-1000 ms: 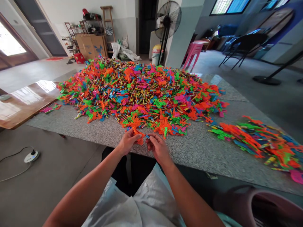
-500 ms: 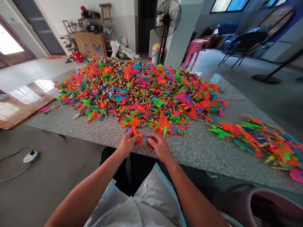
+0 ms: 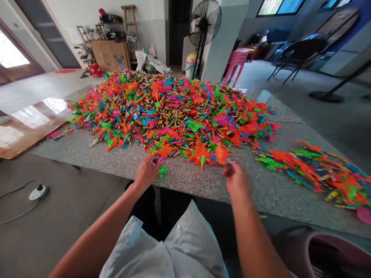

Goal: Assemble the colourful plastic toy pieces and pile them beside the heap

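My right hand [image 3: 238, 180], blurred by motion, pinches an orange plastic toy piece [image 3: 222, 153] by its small blue end, above the front part of the table. Its exact shape is smeared. At the near edge of the heap, my left hand [image 3: 147, 172] has its fingers closed on a small pink plastic piece [image 3: 160, 159], partly hidden by the fingertips. A bright green plastic piece [image 3: 162, 171] lies just beside those fingers. Beyond both hands spreads a large heap [image 3: 174, 112] of orange, green, pink and blue plastic pieces mixed with shiny wrapped sticks.
The speckled stone table [image 3: 203, 181] carries a second, smaller pile [image 3: 324, 170] at the right. A pinkish bin [image 3: 303, 247] stands below the table's right front edge. At left is a glossy wooden table [image 3: 31, 123]; a standing fan [image 3: 204, 27] is behind the heap.
My right hand has moved right, away from my left hand, carrying the orange piece. My left hand has shifted slightly left and now touches a pink piece; a green piece shows beside it.
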{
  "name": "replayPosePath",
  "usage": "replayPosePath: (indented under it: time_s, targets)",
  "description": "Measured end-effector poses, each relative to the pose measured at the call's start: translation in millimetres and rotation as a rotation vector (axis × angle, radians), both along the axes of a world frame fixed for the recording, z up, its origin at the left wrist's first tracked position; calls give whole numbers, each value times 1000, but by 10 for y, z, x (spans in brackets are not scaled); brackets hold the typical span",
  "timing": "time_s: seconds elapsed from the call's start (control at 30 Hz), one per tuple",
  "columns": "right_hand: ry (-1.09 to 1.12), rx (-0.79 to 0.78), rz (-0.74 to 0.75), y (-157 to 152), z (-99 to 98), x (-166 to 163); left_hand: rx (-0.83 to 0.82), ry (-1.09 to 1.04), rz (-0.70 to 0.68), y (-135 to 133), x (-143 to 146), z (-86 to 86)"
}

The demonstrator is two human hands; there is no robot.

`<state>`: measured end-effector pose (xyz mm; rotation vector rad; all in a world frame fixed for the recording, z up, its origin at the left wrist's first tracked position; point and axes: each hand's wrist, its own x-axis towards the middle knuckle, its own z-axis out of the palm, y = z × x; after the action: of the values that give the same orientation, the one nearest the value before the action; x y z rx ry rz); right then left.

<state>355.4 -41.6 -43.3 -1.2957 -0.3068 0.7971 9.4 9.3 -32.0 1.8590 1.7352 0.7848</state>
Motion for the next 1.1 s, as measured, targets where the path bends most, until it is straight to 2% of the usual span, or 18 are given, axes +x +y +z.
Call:
replayPosePath:
  time_s: [0.07, 0.13, 0.2, 0.27, 0.33, 0.37, 0.5, 0.63, 0.77, 0.9, 1.0, 1.1]
  targets:
    - [48, 96, -220, 73, 43, 323, -24, 180, 21, -8, -141, 7]
    - [9, 106, -207, 139, 61, 394, -72, 290, 5, -48, -195, -13]
    - [-127, 31, 14, 210, 42, 200, -117, 359, -51, -89, -172, -48]
    - [-338, -72, 328, 305, -9, -163, -144, 406, -106, -109, -113, -82]
    - [-619, -140, 612, 430, -65, -557, -156, 438, -138, -106, -53, -111]
    - [-791, -147, 695, 501, -87, -731, -159, 444, -145, -99, -30, -124]
    - [-1411, -201, 812, 761, -108, -1160, -150, 379, -156, -85, 8, -169]
    - [-1661, -339, 887, 882, -54, -1303, -103, 263, -176, -110, -3, -190]
    - [-1754, -336, 909, 928, 14, -1335, -161, 141, -194, -108, -24, -175]
    - [-1743, -344, 882, 919, 46, -1322, -213, 174, -202, -69, -44, -147]
    - [-1582, -312, 825, 799, 14, -1343, -204, 176, -218, -68, -54, -143]
    - [-1254, -207, 797, 570, -57, -1410, -172, 53, -182, -94, -63, -158]
